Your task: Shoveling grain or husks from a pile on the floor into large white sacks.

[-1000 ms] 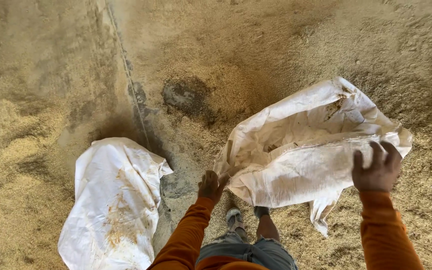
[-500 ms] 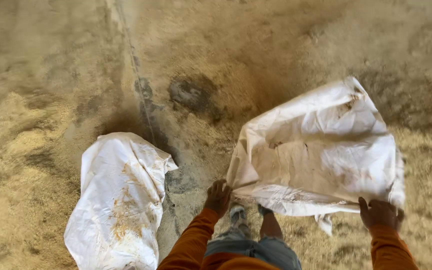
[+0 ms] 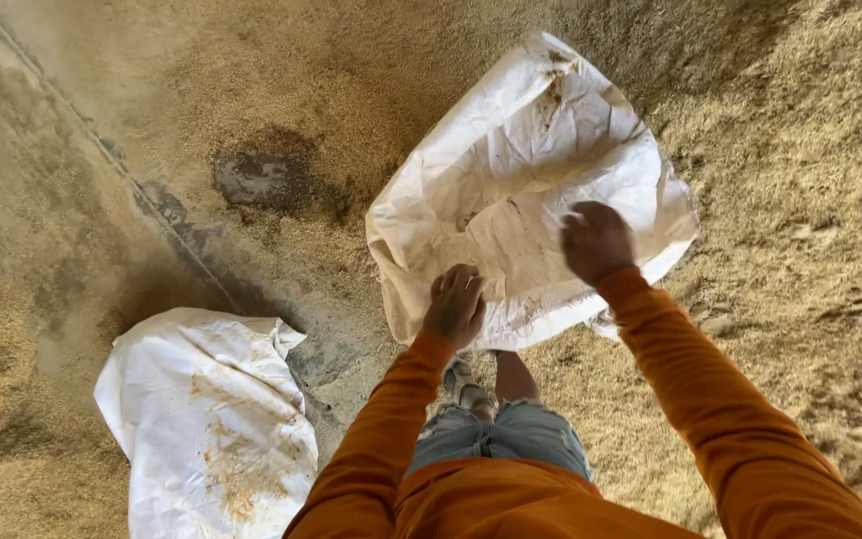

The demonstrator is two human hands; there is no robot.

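A large white woven sack (image 3: 541, 190) is held out in front of the person, spread above the floor (image 3: 780, 150) just ahead of the feet. It hangs crumpled and slightly open, its far corner pointing away, with brown smears near that top corner and faint stains across the middle.

The left hand (image 3: 456, 304) grips the near edge of the sack, fingers (image 3: 466, 289) curled down and closed on the cloth, knuckles up. The arm in an orange sleeve (image 3: 381, 429) runs nearly straight forward from the shoulder. The right hand (image 3: 596, 240) lies over the sack further in, back of the hand toward the camera, fingers bent down into the fabric; whether they pinch it or only press on it I cannot tell. Its orange sleeve comes in from the lower right, the arm reaching further forward than the left.

Below the hands show torn blue jeans (image 3: 511, 439), a bare shin and a grey shoe (image 3: 461, 379) standing just under the sack's near edge.

The floor is covered with pale tan chaff, thick on the right and thinner in the middle, where a dark damp patch (image 3: 266, 175) lies left of the sack. A groove (image 3: 122, 170) runs diagonally across the left side. There is open ground all round the sack.

A second white sack (image 3: 212, 419) lies flat on the floor at lower left, well apart from the held one, with brownish stains down its middle.
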